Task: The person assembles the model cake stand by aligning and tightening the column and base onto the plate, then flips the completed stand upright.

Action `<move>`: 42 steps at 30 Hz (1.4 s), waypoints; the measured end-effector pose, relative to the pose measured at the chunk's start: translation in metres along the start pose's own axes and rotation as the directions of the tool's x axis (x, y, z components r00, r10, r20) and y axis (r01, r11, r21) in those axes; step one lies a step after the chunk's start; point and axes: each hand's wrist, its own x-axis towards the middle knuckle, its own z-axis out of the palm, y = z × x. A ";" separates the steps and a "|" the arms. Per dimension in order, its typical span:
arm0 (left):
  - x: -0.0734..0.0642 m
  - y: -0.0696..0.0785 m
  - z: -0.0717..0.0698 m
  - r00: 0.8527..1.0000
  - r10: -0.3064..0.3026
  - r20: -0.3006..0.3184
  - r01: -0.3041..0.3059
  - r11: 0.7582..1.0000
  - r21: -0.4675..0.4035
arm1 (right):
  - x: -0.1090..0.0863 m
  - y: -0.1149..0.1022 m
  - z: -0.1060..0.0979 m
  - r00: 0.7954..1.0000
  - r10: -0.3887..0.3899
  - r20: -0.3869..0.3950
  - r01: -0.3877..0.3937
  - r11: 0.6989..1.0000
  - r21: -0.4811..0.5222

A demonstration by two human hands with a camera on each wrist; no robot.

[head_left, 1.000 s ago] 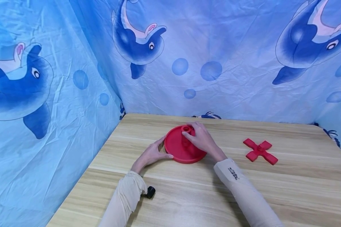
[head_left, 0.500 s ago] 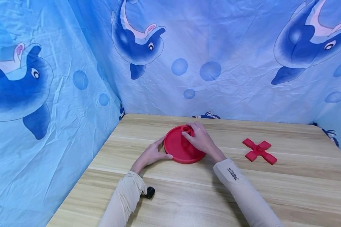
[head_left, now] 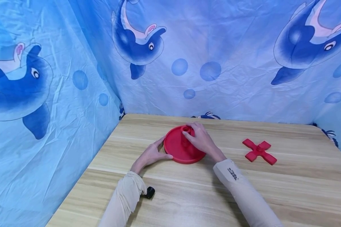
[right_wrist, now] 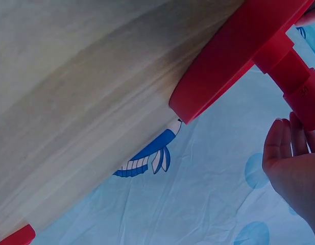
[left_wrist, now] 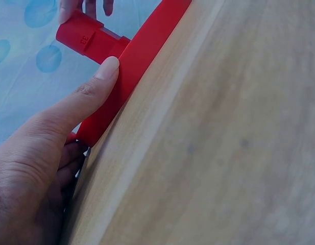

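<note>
A round red base (head_left: 174, 149) with a raised rim lies flat on the wooden table. From its middle rises a stepped red post (head_left: 184, 141), hollow at the top and marked with small digits in the left wrist view. My left hand (head_left: 152, 154) holds the base's near left edge, thumb pressed against the rim (left_wrist: 116, 92) and fingers curled along the side. With thumb and fingers my right hand (head_left: 201, 137) grips the upper end of the post, covering part of it in the head view.
A flat red cross-shaped piece (head_left: 260, 150) with a short central stub lies on the table (head_left: 307, 179) to the right. A small black object (head_left: 150, 192) sits at the left cuff. Blue dolphin-print cloth (head_left: 204, 101) hangs behind and at the sides.
</note>
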 end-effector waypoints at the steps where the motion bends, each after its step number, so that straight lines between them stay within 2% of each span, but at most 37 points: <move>1: 0.000 0.000 0.000 1.000 -0.001 0.001 0.001 1.000 -0.003 | 0.000 0.000 0.000 1.000 0.001 0.001 -0.001 1.000 -0.002; 8: 0.000 0.001 0.000 1.000 -0.010 0.004 0.010 1.000 -0.001 | 0.001 0.002 -0.001 1.000 0.000 0.010 0.000 1.000 0.025; 18: 0.002 0.000 0.000 1.000 -0.016 0.003 0.016 1.000 0.001 | -0.001 0.001 0.002 0.999 0.038 -0.002 -0.037 0.998 0.046; 24: 0.001 0.000 0.000 1.000 -0.013 0.004 0.013 1.000 -0.006 | -0.005 0.003 -0.001 0.998 0.065 0.022 -0.067 0.996 0.067; 34: 0.003 0.000 0.002 1.000 -0.003 0.009 0.003 1.000 -0.020 | -0.024 0.023 -0.030 0.994 0.097 0.056 -0.102 0.991 0.087; 42: 0.003 -0.003 0.001 1.000 0.017 0.014 -0.016 0.999 -0.034 | -0.042 0.048 -0.056 0.994 0.092 0.054 -0.093 0.996 0.016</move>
